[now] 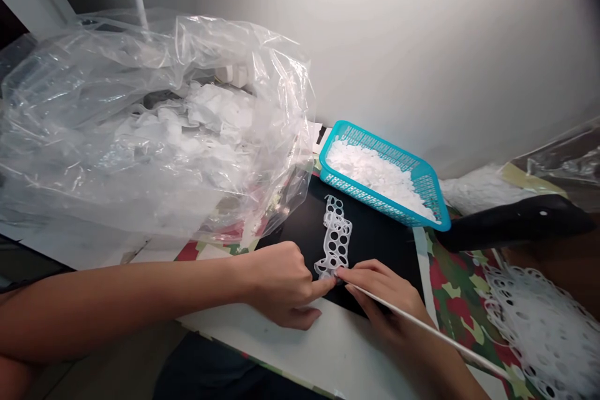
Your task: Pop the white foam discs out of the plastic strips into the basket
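A translucent white plastic strip [338,240] full of round holes lies on a black mat [377,250]. My left hand [285,287] reaches in from the left, its index finger stretched out onto the near end of the strip and the thumb apart below. My right hand [391,300] grips a thin white stick [440,330], which slants down to the right across the hand. Its fingertips meet the left index finger at the strip's near end. What lies exactly under those fingertips is hidden.
Behind the mat stands a turquoise basket [443,203] with small white pieces. A large clear plastic bag [276,106] with white pieces fills the left. To the right are a black object [520,222] and a heap of holed white sheets [544,331]. A wall rises behind.
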{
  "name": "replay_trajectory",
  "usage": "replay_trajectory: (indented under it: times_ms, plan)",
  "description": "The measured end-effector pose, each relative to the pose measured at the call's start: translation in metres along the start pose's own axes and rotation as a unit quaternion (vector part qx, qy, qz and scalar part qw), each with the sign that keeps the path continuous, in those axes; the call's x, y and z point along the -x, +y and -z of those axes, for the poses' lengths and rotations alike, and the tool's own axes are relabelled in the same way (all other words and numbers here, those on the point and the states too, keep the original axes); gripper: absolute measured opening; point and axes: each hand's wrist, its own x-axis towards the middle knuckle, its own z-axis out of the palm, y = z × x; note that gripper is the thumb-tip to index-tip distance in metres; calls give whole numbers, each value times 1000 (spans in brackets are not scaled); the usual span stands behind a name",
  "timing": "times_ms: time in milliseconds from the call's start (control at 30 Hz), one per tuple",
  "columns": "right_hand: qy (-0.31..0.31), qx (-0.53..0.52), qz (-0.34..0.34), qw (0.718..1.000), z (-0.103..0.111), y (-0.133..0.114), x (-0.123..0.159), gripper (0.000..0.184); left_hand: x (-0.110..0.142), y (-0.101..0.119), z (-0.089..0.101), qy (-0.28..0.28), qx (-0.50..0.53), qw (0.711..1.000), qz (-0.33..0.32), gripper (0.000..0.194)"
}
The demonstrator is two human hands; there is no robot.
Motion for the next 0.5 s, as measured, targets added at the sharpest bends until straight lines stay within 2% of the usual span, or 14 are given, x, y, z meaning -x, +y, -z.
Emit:
replay_trajectory:
  times_ms: [200,500]
  plan:
    - [8,-20,8,1000,2,0,-4,28,-1,3,1,26,9,1000,-6,34]
    - [-10,6,-2,1000,0,1,-1,27,0,6,1,-2,-14,1000,-4,41]
